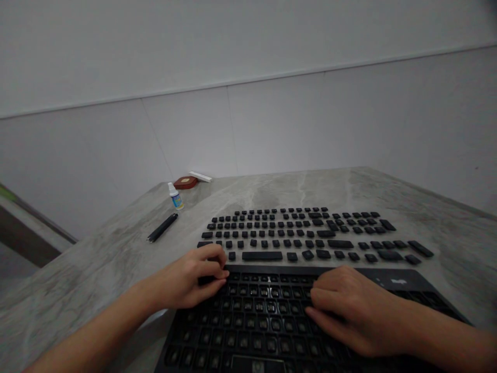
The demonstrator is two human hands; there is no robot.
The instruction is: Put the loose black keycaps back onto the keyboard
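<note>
A black keyboard base with its keycaps off lies in front of me on the marbled table. My left hand is over its upper left corner, with thumb and fingertips pinched together; whatever may be between them is hidden. Over the right middle part of the base rests my right hand, its fingers curled closed and their undersides out of sight. Just beyond the base, loose black keycaps are laid out in rows, among them a long spacebar near the front row.
On the grey marbled table, a black pen-like stick lies to the left. Behind it stands a small spray bottle with a blue and yellow label. A reddish-brown case and a white bar sit near the wall.
</note>
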